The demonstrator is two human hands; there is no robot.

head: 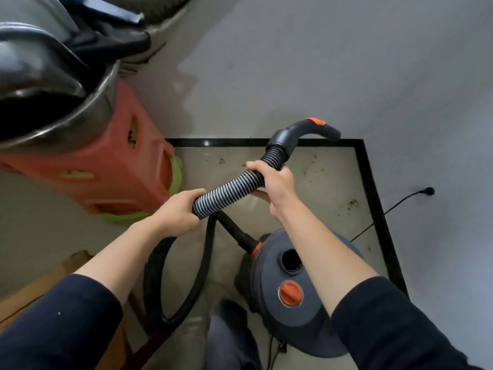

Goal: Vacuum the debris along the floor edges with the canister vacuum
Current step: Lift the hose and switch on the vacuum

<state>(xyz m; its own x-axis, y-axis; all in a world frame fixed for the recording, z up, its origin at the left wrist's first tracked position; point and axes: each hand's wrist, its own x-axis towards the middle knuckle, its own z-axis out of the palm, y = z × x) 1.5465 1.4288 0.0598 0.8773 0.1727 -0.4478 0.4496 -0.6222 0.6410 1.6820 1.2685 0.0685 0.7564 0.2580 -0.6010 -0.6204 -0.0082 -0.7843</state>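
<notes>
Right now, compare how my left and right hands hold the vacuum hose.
The left hand grips the ribbed hose lower down; the right hand grips it farther along, just below the curved handle. The left hand sits nearer the red stool, the right nearer the debris. Both curl around the hose.

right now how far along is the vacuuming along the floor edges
Barely started. Done: the hose is attached to the canister vacuum. In hand: left hand and right hand grip the hose near its handle end. Left: debris lies along the black border.
</notes>
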